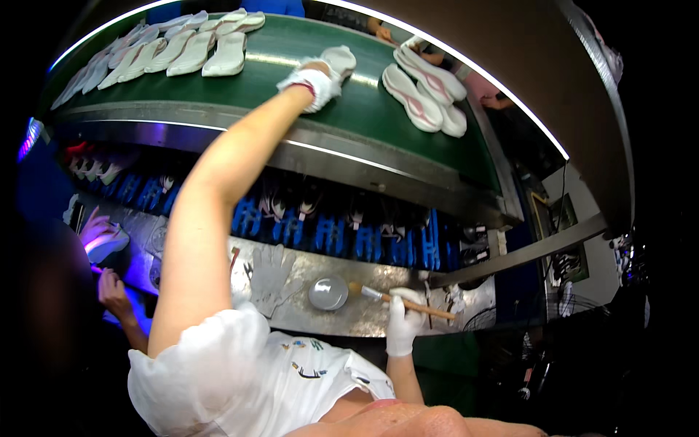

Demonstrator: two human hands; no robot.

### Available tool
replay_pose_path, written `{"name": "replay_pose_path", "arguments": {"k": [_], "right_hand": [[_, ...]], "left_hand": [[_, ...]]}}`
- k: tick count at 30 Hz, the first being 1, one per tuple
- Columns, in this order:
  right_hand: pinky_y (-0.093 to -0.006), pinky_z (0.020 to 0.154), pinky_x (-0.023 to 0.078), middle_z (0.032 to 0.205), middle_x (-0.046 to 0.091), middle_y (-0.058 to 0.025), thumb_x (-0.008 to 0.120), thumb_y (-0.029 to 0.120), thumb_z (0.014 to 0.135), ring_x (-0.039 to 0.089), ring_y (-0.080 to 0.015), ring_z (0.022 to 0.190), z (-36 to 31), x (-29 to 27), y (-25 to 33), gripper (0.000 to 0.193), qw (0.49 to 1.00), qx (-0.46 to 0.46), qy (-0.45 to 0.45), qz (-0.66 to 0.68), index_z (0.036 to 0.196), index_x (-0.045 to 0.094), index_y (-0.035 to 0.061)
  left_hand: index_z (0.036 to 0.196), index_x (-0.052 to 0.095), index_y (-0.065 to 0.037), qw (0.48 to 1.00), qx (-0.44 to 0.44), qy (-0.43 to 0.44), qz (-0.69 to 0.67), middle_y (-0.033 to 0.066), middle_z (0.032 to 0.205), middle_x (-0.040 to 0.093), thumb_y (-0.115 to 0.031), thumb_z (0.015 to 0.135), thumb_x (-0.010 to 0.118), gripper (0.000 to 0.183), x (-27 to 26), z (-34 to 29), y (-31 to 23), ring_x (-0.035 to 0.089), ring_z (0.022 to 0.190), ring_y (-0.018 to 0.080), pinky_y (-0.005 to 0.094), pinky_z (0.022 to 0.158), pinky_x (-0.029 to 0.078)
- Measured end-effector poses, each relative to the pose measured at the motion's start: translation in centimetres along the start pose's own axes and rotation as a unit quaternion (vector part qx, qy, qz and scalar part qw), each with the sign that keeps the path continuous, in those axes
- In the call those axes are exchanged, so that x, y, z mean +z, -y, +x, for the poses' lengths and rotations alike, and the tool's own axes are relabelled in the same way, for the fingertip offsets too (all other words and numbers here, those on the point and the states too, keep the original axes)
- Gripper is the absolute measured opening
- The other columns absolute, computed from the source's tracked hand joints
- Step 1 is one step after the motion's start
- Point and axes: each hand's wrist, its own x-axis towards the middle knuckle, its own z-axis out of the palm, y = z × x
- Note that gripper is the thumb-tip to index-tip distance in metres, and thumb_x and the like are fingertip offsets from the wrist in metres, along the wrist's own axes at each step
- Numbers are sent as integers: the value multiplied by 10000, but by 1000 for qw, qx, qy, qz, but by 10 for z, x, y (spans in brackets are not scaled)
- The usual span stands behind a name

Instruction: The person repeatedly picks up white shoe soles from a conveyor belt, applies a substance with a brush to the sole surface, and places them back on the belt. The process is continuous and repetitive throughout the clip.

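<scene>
My left hand (314, 81), in a white fingerless-looking glove with a red cuff edge, reaches far over the green conveyor belt (291, 109). It grips a pale shoe sole (339, 60) at its near end; some fingers are hidden by the glove and sole. Low at the right, my white-gloved right hand (404, 317) is closed around a brush (415, 302) with a wooden handle. The brush's pale bristles point left, toward a round bowl (328, 293) on the metal bench (357, 320). A grey glove (269, 278) lies left of the bowl.
Rows of white soles (191, 54) lie on the belt's left, and several pink-marked soles (412, 98) on its right. Beneath the belt runs a rack with blue holders (287, 229) and shoes. At the left, a co-worker's hand (113, 295) is near. A metal bar (520, 251) slants at the right.
</scene>
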Motion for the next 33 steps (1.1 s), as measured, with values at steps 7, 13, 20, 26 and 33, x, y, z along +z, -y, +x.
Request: {"name": "replay_pose_path", "arguments": {"k": [7,13,20,26,33], "right_hand": [[-276,702,461,856,616,-88,597,136,824,585,-179,785,4,8,-74,155,978,-26,106,-179,937,602,30],[-302,726,476,924,637,-79,611,179,799,618,-235,822,-1,19,-99,172,951,-3,187,-246,946,636,96],[-320,682,482,861,631,-76,630,147,776,612,-258,791,-4,29,-93,155,955,-33,179,-236,928,630,115],[-336,641,483,785,621,-100,655,80,748,603,-280,719,-5,25,-77,149,916,-187,161,-315,888,606,74],[-300,639,474,811,627,-92,598,102,815,608,-183,719,-4,9,-84,134,975,-23,78,-206,929,600,31]], "left_hand": [[974,613,-13,948,155,-156,-232,153,947,644,-534,794,523,558,-9,-138,40,613,864,271,345,714,451],[1032,580,-7,840,55,-70,-535,165,959,635,-534,819,476,578,11,-180,26,615,829,262,318,642,456],[1099,542,1,561,9,31,-827,179,972,625,-534,848,422,603,16,-168,19,617,788,251,288,559,462],[1157,510,8,344,33,108,-932,191,984,616,-534,873,376,626,12,-145,17,619,753,242,261,487,468],[1271,361,-5,510,-43,19,-859,144,1095,569,-437,860,530,620,31,-216,-5,619,881,230,307,567,530]]}}
